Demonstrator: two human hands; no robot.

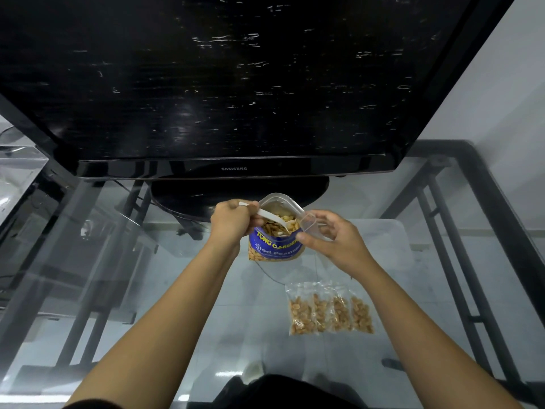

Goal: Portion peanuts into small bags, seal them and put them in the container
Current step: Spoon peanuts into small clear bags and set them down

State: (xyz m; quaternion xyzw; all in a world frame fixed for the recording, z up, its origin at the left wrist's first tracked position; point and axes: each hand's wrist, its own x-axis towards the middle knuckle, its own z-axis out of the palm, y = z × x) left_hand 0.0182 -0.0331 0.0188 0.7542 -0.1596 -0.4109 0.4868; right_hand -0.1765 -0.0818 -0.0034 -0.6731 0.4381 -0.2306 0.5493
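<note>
Head view: blue peanut bag (275, 243) open, peanuts showing.

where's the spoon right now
In the head view the spoon sits centre frame, its handle gripped by the left hand and its bowl down among the nuts inside the open peanut bag, just below the TV.

Setting: a home, most likely a living room. Evidence: large black Samsung flat-screen television (236, 78) on an oval stand, placed on a glass tabletop (153, 290) with dark metal frame; pale tiled floor (265, 343) visible through the glass; plain white wall (498, 93) at right.
</note>
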